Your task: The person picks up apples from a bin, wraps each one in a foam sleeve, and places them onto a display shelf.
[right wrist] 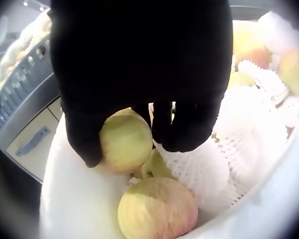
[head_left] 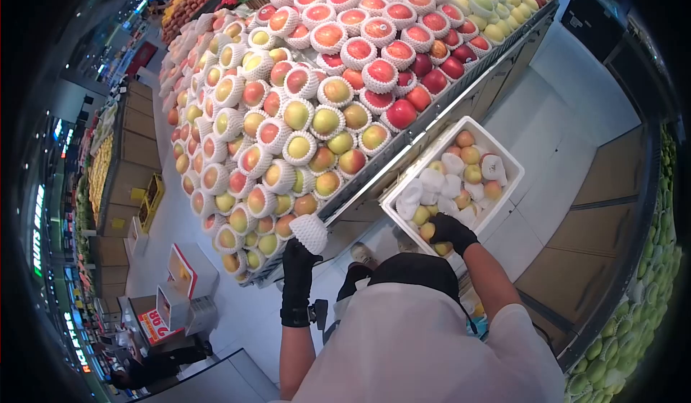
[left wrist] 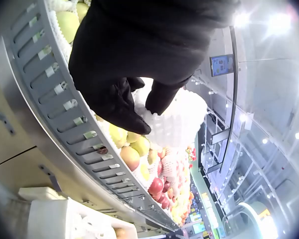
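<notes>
In the head view my left hand (head_left: 296,268), in a black glove, pinches a white foam net sleeve (head_left: 309,233) beside the corner of the fruit display. In the left wrist view the thumb and fingers grip the edge of this sleeve (left wrist: 177,122); it looks rounded, and no fruit shows through it. My right hand (head_left: 453,233), also gloved, reaches into a white foam box (head_left: 430,158). There it grips a yellow-green apple (right wrist: 125,142) with the thumb on one side and fingers on the other. Just below lies another apple (right wrist: 157,209), blushed pink, near loose foam nets (right wrist: 202,169).
A sloped display of netted apples (head_left: 295,114) rises ahead, edged by a grey slatted rail (left wrist: 65,102). Darker red apples (head_left: 434,81) lie on its right part. Green fruit (head_left: 622,338) lines a stand at far right. White boxes (head_left: 183,270) stand on the floor at left.
</notes>
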Tool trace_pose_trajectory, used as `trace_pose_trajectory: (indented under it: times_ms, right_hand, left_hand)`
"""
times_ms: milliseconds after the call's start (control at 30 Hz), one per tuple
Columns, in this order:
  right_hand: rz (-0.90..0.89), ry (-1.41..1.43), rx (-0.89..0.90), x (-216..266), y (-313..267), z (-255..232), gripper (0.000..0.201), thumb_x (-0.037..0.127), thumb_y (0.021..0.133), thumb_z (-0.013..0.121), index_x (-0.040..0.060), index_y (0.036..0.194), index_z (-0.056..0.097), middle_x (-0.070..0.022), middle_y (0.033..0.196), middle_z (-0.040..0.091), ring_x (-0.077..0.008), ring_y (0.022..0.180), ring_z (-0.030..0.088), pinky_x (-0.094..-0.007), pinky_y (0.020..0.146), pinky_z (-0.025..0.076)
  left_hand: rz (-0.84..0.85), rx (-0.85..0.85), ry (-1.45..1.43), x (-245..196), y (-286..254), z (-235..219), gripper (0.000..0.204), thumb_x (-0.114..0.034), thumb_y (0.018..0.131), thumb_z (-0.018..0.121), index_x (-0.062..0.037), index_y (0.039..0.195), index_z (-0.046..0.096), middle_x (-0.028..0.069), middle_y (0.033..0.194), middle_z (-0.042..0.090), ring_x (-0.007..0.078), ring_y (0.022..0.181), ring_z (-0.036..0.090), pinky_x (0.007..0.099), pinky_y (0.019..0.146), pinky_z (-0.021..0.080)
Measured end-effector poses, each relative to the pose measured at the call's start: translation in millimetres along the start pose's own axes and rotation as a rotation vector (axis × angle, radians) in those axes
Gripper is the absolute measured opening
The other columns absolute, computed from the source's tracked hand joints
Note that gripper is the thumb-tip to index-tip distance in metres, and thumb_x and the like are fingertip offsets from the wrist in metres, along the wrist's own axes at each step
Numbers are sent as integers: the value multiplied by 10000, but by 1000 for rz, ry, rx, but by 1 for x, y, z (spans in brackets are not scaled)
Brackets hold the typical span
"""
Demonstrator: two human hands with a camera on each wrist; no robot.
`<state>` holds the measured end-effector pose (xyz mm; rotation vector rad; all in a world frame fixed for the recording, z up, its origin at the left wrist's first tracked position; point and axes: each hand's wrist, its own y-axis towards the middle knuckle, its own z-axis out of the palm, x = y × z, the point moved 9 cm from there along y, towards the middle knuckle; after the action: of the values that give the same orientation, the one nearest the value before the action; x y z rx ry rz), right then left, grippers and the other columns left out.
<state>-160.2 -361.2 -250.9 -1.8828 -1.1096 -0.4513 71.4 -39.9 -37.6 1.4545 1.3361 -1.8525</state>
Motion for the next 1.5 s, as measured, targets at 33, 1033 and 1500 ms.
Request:
trace_pose_trajectory:
  times_ms: [33, 1033, 1500]
  right_hand:
    - [-27, 66, 24, 0, -3, -2, 547, 350, 679, 777, 49, 1119, 656, -185, 1127, 657, -301, 1029, 645, -390, 875, 502]
    - [-355, 1284, -58, 128, -9, -155, 559, 141, 862, 714, -9, 1338, 462, -94, 1230, 552, -221, 1099, 567, -368, 944, 522]
    - [-386, 468, -611, 144, 11, -237, 609, 54, 686, 813, 35, 1221, 526, -70, 1127, 602, -187, 1032, 588, -310, 920, 482]
  left_hand:
    - [0, 4, -38, 8, 0, -1, 475, -274, 897, 620, -71, 1315, 525, 50, 1183, 623, 127, 971, 621, 293, 782, 514]
    - [44, 28, -572, -6, 8, -4, 509, -200, 896, 555, 11, 1348, 458, 152, 1270, 582, 292, 1174, 596, 456, 994, 508]
    - [153, -55, -304, 3, -1, -19, 422, -150, 989, 473, 81, 1342, 460, 187, 1296, 564, 307, 1183, 586, 451, 971, 542]
